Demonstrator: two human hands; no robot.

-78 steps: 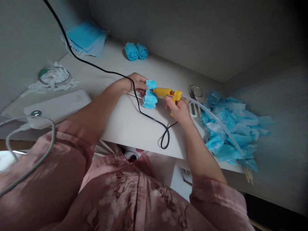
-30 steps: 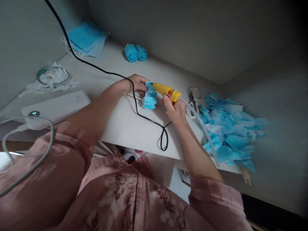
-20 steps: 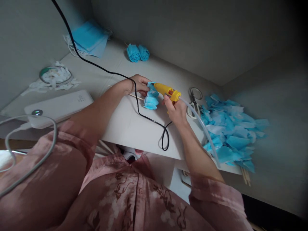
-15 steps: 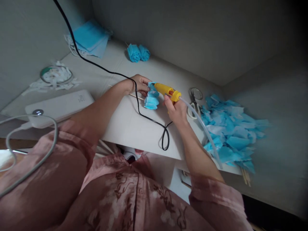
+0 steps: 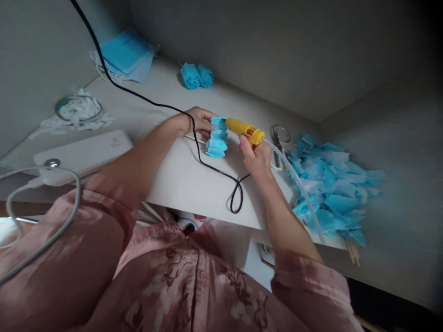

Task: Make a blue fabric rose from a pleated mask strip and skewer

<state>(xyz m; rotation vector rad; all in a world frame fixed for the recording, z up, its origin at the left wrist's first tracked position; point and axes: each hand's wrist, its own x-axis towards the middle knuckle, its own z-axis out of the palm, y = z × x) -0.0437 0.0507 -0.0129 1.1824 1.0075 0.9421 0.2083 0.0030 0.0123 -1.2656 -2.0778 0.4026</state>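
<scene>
My left hand [image 5: 200, 121] is closed on a blue ruffled flower [image 5: 217, 138] near the middle of the white table [image 5: 187, 180]. A thin wooden stick [image 5: 194, 139] runs out from the flower to the left, partly behind my forearm. In my right hand [image 5: 256, 157] is a yellow glue gun [image 5: 242, 128], its nozzle pointing left at the upper edge of the flower. A clear glue stick [image 5: 297, 182] trails from the back of the gun. The tips of my left fingers are partly hidden by the blue material.
Blue pieces [image 5: 335, 184] are heaped right, beside scissors [image 5: 277, 138]. Two rolled blue flowers [image 5: 197, 76] and blue masks [image 5: 128, 53] lie behind. White scraps [image 5: 79, 108] and a white power bank [image 5: 86, 154] are left. A black cord [image 5: 155, 102] crosses over my left wrist.
The glue gun and my right hand have shifted slightly right, and the nozzle has moved a little away from my left fingers. The flower stays in my left hand.
</scene>
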